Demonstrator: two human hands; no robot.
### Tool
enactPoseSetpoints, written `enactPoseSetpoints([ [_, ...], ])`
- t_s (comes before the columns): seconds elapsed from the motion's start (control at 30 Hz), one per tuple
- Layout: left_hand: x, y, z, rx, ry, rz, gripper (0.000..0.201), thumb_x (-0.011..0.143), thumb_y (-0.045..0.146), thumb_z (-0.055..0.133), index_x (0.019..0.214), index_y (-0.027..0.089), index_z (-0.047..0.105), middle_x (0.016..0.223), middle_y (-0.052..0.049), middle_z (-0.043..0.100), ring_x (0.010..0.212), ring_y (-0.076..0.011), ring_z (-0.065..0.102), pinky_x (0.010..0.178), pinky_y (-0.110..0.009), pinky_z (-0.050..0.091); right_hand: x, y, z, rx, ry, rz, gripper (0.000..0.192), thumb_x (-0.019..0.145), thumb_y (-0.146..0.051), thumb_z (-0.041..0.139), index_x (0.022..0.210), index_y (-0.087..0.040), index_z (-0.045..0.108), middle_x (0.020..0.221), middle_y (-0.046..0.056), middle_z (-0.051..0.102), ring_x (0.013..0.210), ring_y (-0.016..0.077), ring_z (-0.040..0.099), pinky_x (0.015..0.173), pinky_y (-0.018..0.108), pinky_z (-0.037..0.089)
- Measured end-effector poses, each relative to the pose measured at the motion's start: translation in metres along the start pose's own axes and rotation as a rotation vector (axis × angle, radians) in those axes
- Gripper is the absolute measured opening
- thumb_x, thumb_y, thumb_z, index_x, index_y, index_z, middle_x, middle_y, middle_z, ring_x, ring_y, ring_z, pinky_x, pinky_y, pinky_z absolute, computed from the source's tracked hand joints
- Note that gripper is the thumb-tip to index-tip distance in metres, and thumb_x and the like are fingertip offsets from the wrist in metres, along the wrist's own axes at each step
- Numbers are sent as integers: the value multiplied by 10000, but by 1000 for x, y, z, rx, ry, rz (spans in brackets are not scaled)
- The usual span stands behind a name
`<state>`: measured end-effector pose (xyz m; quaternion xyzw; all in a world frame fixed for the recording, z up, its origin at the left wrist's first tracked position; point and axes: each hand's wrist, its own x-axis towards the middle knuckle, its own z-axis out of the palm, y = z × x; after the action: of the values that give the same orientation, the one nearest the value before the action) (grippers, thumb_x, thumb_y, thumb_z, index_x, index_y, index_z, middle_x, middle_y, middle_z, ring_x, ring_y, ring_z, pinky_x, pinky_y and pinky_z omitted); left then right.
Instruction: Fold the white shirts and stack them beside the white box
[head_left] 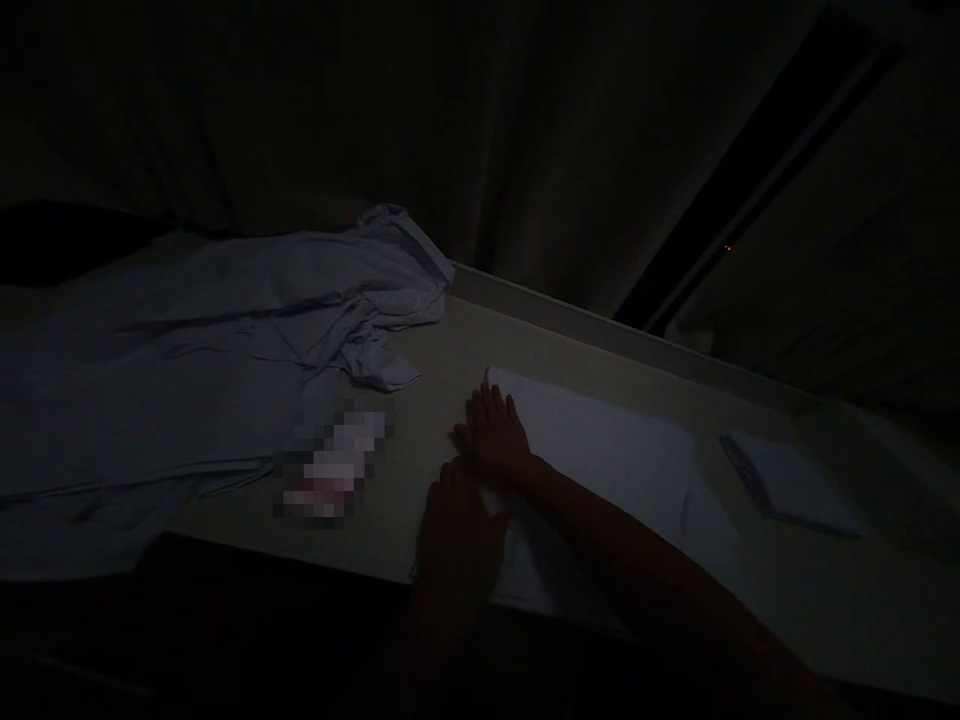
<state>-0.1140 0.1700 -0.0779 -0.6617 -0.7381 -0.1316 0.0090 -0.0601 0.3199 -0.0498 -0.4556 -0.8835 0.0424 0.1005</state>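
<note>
A flat white cloth (pixel 611 440), which looks like a folded garment, lies on the pale tabletop (pixel 416 430). My right hand (pixel 498 432) rests palm down at its left edge, fingers stretched out and slightly spread. Just nearer to me, my left hand (pixel 461 525) lies flat by the cloth's near left corner, its thumb apart from the fingers. Neither hand holds anything that I can see. Dim light hides the details of the cloth beneath both hands.
A crumpled light shirt (pixel 225 330) spreads over the left side. Between it and my hands sits a pixelated object (pixel 337 465). At right lies a flat folded item (pixel 795 485), perhaps in a clear bag. Dark curtains (pixel 315 110) hang behind the table's raised back edge (pixel 540 320).
</note>
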Motion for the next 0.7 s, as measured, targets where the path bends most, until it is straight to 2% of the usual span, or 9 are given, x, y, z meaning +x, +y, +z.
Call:
enactPoseSetpoints([
  [0.1, -1, -1, 1, -15, 11, 5, 775, 892, 494, 404, 1443, -50, 367, 1543, -258, 316, 1459, -358, 262, 1189, -496, 212, -2, -3, 11, 15, -19, 85, 790, 989, -609, 194, 1523, -31, 263, 1616, 190, 152, 1502, 313, 60, 1196, 488, 50],
  [0.23, -3, -2, 3, -30, 26, 23, 768, 902, 483, 398, 1445, -59, 357, 1549, -268, 296, 1464, -368, 242, 1194, -506, 195, 27, 9, 13, 26, -44, 185, 811, 979, -638, 173, 1536, -52, 231, 1625, 176, 114, 1502, 310, 65, 1190, 501, 55],
  [0.37, -4, -3, 8, -90, 42, -5, 764, 889, 494, 416, 1455, -17, 364, 1560, -243, 296, 1476, -347, 223, 1194, -503, 207, 51, 20, 12, 19, -51, 191, 808, 978, -638, 165, 1544, -63, 208, 1625, 173, 125, 1505, 306, 23, 1185, 528, 21],
  [0.5, -4, -2, 7, -117, 34, -16, 777, 878, 501, 430, 1457, -13, 360, 1566, -240, 284, 1484, -334, 207, 1199, -496, 204, 58, 24, 13, 22, -41, 176, 844, 964, -673, 143, 1544, -64, 215, 1622, 171, 144, 1503, 321, 0, 1176, 566, -22],
  [0.6, -3, -1, 2, -85, 14, -16, 766, 882, 489, 432, 1452, -20, 368, 1563, -243, 286, 1481, -340, 213, 1196, -499, 208, 58, 24, 3, 78, -83, 128, 818, 961, -684, 165, 1557, -125, 208, 1632, 127, 131, 1502, 330, 30, 1170, 598, 30],
  [0.7, -1, -2, -5, -38, -18, 5, 744, 891, 470, 433, 1437, -33, 390, 1546, -260, 309, 1459, -368, 260, 1177, -513, 239, 40, 30, -19, 109, 25, 55, 735, 986, -638, 192, 1567, -189, 183, 1638, 73, 124, 1507, 288, 23, 1181, 577, 57],
])
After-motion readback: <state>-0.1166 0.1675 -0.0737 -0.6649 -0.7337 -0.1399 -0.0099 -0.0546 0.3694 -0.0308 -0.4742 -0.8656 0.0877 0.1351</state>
